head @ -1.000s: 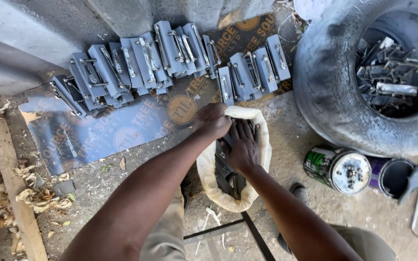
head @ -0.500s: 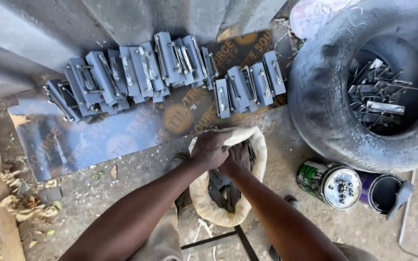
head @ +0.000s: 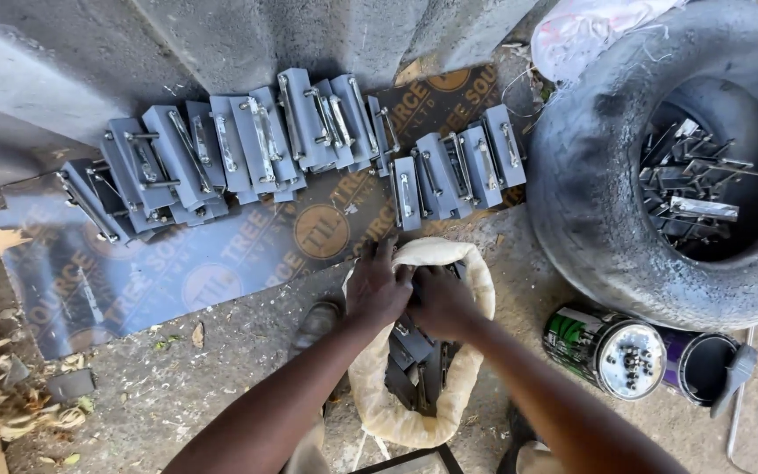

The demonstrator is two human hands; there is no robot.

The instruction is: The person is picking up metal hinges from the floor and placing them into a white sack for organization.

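Left hand [head: 377,285] and right hand [head: 439,300] both reach into the rolled-down cream sack [head: 475,290] of dark metal pieces [head: 414,355]; their grip cannot be told

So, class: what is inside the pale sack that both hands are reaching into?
The sack holds dark grey metal pieces, stacked loosely. The left hand and right hand cover the upper ones, and how far down the pile goes cannot be seen.

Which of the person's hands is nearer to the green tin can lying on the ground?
Right. The right hand is over the sack's mouth, on the side toward the green tin can; the left hand is beside it, farther from the can.
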